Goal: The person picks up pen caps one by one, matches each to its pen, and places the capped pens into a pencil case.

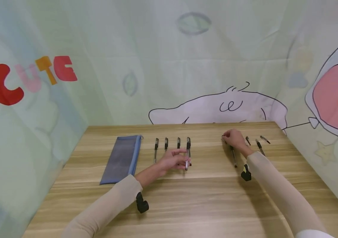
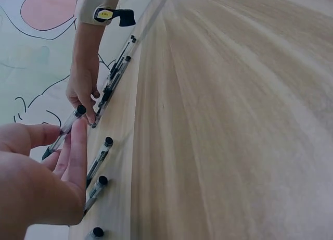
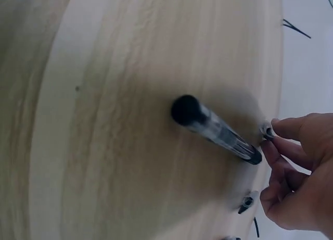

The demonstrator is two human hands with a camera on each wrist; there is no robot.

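My left hand (image 1: 173, 159) pinches a capped black pen (image 2: 65, 130) between thumb and fingers, at the right end of a row of pens. Three other capped pens, one of them a pen (image 1: 156, 148) at the far left, lie side by side under and beside that hand. Farther right, my right hand (image 1: 234, 138) reaches to the back of the table. Its thumb and fingertips pinch a small clear-and-black pen cap (image 3: 266, 129). Just in front of these fingertips lies an uncapped pen (image 3: 223, 133), its dark end toward me.
A blue mesh zip pouch (image 1: 119, 160) lies at the left. Right of my right hand are a loose cap (image 1: 248, 140), another pen (image 1: 259, 146) and a second small cap (image 1: 265, 139). A printed cloth (image 1: 121, 66) hangs behind the wooden table (image 1: 195, 205).
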